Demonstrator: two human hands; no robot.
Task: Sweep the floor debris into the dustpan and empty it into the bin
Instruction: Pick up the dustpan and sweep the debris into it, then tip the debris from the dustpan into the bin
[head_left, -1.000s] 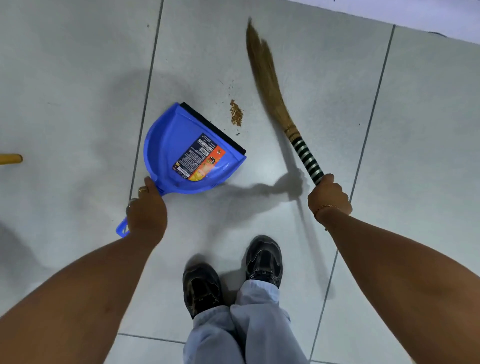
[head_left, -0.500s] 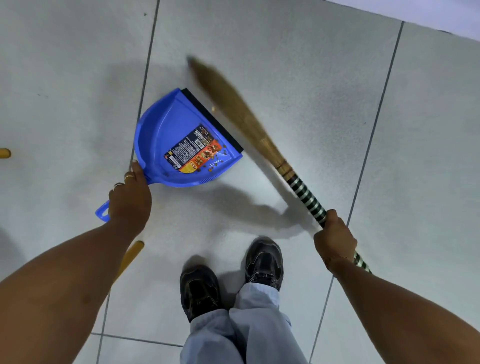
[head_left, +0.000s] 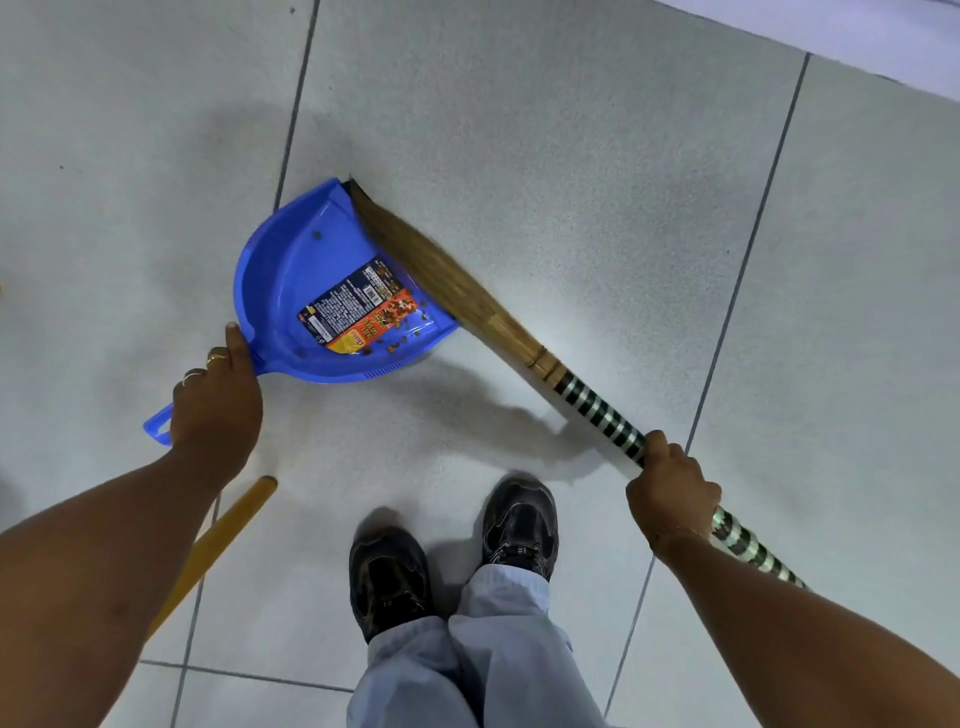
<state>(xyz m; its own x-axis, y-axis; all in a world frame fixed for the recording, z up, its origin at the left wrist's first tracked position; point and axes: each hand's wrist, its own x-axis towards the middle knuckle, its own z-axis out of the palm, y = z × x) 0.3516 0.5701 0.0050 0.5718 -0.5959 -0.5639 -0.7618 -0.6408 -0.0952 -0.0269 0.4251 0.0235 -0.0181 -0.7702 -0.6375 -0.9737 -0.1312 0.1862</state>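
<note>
A blue dustpan (head_left: 296, 270) with a printed label lies on the grey tiled floor, its black lip facing up and right. My left hand (head_left: 215, 405) grips its handle. Small brown debris (head_left: 397, 325) lies scattered inside the pan near the label. My right hand (head_left: 670, 491) holds the green-and-white striped handle of a straw broom (head_left: 441, 275). The broom's bristles lie along the dustpan's lip and cover it.
A yellow wooden stick (head_left: 218, 538) lies on the floor under my left forearm. My two black shoes (head_left: 452, 561) stand below the pan. A pale wall base (head_left: 857, 31) runs across the top right corner. No bin is in view.
The broom swept left from the open tile onto the dustpan's lip, and the debris pile that lay on the floor is now inside the pan. My right hand dropped lower.
</note>
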